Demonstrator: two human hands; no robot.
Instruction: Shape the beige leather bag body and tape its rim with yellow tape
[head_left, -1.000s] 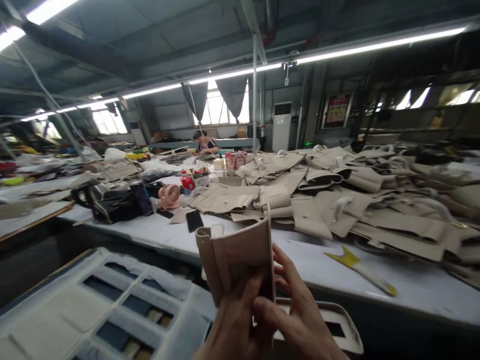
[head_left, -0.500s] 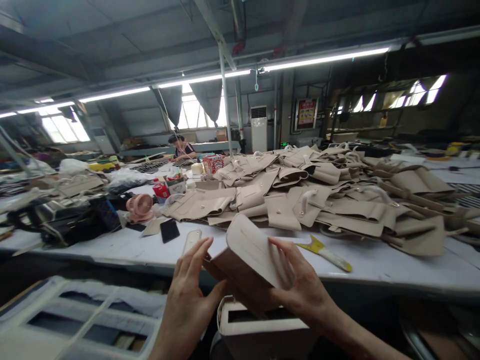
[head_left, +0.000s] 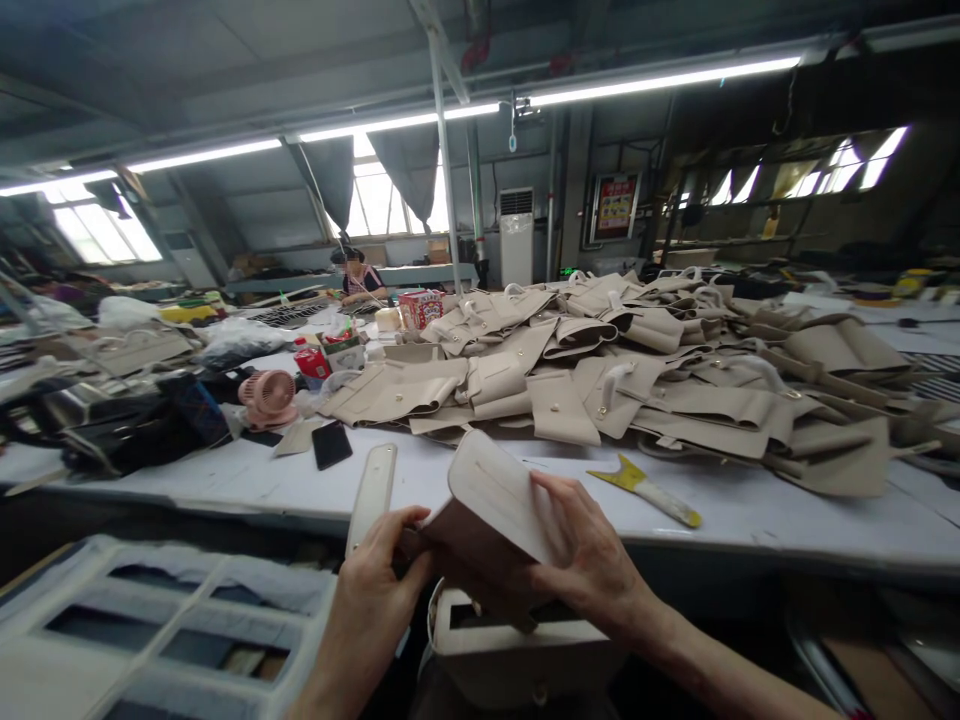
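Note:
A beige handbag flap (head_left: 499, 495) is tilted up in front of me, its pale face upward and its darker underside toward me. My right hand (head_left: 592, 560) grips the flap's right side, thumb below and fingers over the edge. My left hand (head_left: 382, 580) pinches its left edge between thumb and fingers. Just below is a boxy beige bag body (head_left: 525, 665) with a dark rectangular opening; whether the flap joins it is hidden. Beyond my left hand, a cream strap (head_left: 373, 490) with small metal studs lies at the table edge.
Many beige bag pieces (head_left: 562, 405) are heaped on the white table (head_left: 465, 462). A yellow-ended tool (head_left: 645, 490), a phone (head_left: 331, 445) and a pink fan (head_left: 268, 398) lie nearer. At lower left stands a white frame (head_left: 187, 640). A person (head_left: 360, 278) sits far back.
My left hand has moved down and its thumb and fingers have closed together on the flap's edge, uncovering more of the cream strap. My right hand keeps its grip.

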